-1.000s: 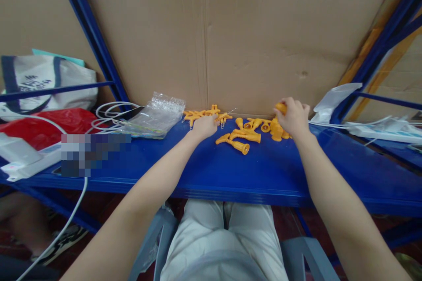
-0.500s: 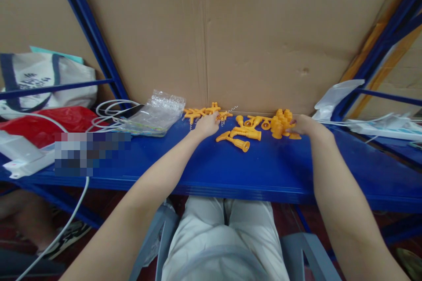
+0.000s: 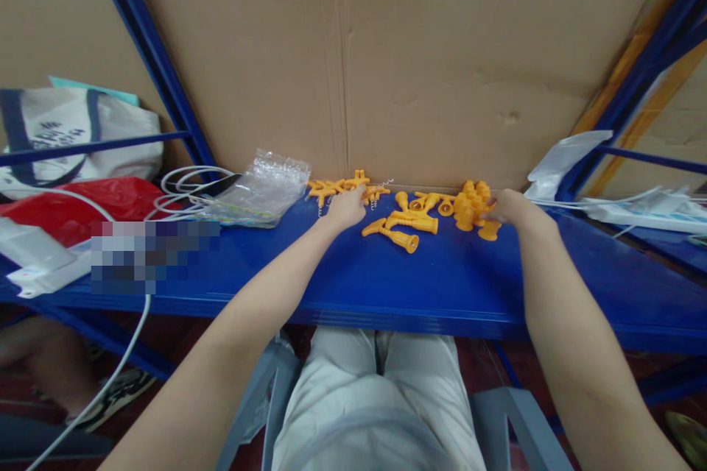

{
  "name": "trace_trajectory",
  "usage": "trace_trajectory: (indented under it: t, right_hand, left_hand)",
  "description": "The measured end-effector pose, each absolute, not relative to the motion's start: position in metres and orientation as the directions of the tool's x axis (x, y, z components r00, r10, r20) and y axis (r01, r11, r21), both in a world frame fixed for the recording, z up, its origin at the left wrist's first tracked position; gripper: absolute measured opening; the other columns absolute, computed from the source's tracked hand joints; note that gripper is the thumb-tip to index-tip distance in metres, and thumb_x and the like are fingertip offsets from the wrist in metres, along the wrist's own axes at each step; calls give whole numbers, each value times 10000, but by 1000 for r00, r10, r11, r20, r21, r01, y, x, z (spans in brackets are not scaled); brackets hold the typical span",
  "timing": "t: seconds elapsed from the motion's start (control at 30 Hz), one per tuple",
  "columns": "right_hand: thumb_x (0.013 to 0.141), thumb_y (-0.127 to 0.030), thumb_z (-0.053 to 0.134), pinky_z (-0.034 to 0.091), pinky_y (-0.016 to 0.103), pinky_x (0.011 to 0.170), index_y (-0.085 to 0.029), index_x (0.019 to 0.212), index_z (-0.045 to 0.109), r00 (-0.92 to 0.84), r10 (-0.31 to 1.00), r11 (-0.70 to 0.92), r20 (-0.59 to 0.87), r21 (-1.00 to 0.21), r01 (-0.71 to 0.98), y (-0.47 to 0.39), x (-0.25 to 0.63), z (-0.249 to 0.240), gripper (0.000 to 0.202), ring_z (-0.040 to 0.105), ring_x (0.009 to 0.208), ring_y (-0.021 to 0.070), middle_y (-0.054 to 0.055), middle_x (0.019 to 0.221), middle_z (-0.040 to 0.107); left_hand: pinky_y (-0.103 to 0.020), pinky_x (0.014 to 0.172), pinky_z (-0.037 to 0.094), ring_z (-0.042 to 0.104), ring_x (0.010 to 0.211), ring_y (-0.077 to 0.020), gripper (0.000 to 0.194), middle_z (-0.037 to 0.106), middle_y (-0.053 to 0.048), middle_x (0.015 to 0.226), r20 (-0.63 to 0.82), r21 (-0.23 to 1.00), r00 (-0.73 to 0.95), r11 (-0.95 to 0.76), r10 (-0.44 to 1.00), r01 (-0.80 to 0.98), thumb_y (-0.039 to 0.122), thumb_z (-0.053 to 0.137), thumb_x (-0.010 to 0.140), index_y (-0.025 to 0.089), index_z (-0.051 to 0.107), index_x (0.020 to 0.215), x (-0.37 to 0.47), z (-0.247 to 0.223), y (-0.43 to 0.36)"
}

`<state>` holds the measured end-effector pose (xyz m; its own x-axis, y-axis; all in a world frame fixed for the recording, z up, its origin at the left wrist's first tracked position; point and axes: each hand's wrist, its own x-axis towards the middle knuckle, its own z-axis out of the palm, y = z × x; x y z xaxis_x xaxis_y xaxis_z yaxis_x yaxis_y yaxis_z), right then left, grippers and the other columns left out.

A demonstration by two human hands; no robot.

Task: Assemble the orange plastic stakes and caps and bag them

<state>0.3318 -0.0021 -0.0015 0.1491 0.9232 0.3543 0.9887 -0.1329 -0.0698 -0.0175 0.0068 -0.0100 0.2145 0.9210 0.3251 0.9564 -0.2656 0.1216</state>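
Note:
My left hand [image 3: 349, 209] rests at a pile of orange corkscrew pieces with metal spirals [image 3: 325, 190]; its fingertips touch them, and whether it grips one is hidden. My right hand [image 3: 507, 206] is at the right side of a cluster of upright orange parts [image 3: 467, 204], its fingers closed around an orange part with a round base [image 3: 489, 231]. Between the hands lie several orange pieces with round open ends, among them one nearest the front [image 3: 404, 241] and another just behind it [image 3: 424, 224].
On the blue table [image 3: 409, 287], clear plastic bags [image 3: 265, 191], white cables [image 3: 188, 184] and a red bag [image 3: 110, 204] lie left. A cardboard sheet [image 3: 420, 73] stands behind. White packaging [image 3: 563, 162] is right. Another person's leg [image 3: 47, 360] shows below left.
The orange part at my right hand has gone from tilted to upright, its round base now on the table. My left hand has hardly moved.

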Motion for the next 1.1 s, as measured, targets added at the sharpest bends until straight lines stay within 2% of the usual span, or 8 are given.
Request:
trace_trajectory:
  t: [0.17,0.3,0.43,0.6,0.83,0.93,1.03,1.1]
  right_hand:
    - [673,-319,799,507,337,642,-183,802,698,250,949,-249,195,-28,968,-7,328,4,213,697,786,274,108,765,704]
    - [688,-268,774,506,338,604,-212,769,703,206,967,-207,149,-9,978,-6,328,5,121,690,718,266,77,665,675]
    - [674,-271,764,499,333,558,-227,727,689,118,972,-130,204,45,990,-3,331,3,102,673,657,262,48,575,618]
    - [660,-181,722,516,347,620,-205,733,695,155,969,-166,190,42,985,-7,327,4,82,691,749,286,86,656,658]
    - [642,-115,664,523,372,646,-186,797,728,138,967,-164,214,108,981,-2,328,3,182,696,789,317,122,708,686]
    - [654,-104,650,518,360,646,-176,821,742,160,965,-187,208,118,975,-3,326,3,204,697,797,308,137,755,704]
    - [696,-111,630,509,347,645,-157,875,747,211,954,-235,211,92,968,-9,321,5,218,701,815,303,157,816,723]
    - [751,-151,613,507,347,666,-128,971,741,262,932,-276,252,22,961,-15,315,9,256,703,876,313,186,913,734]
  left_hand:
    - [-399,960,500,652,1157,-298,357,710,-162,1177,321,115,204,-252,925,961,112,435,900,167,613,1205,-17,-7,5]
    - [-368,966,490,651,1157,-279,359,722,-133,1142,327,117,206,-255,922,960,89,450,876,171,624,1179,-18,-8,6]
    - [-317,934,495,660,1127,-255,378,718,-132,1123,342,152,218,-282,914,947,23,450,840,154,636,1142,-19,-11,10]
    - [-296,923,491,658,1106,-242,398,708,-139,1110,382,189,246,-336,891,923,-31,450,798,118,635,1118,-20,-12,12]
    - [-327,947,491,640,1043,-214,370,702,-95,1041,444,241,322,-457,836,856,-75,460,671,151,649,894,-24,-16,22]
    - [-323,974,487,617,1076,-199,335,676,-87,1060,491,245,334,-496,805,833,-68,456,673,171,637,823,-26,-17,26]
    - [-324,978,494,600,1088,-188,312,638,-80,1124,532,257,291,-479,795,839,-50,459,715,197,632,796,-27,-15,26]
    - [-326,964,502,597,1076,-187,315,619,-77,1137,542,265,252,-447,802,854,-45,460,738,209,637,802,-27,-12,24]
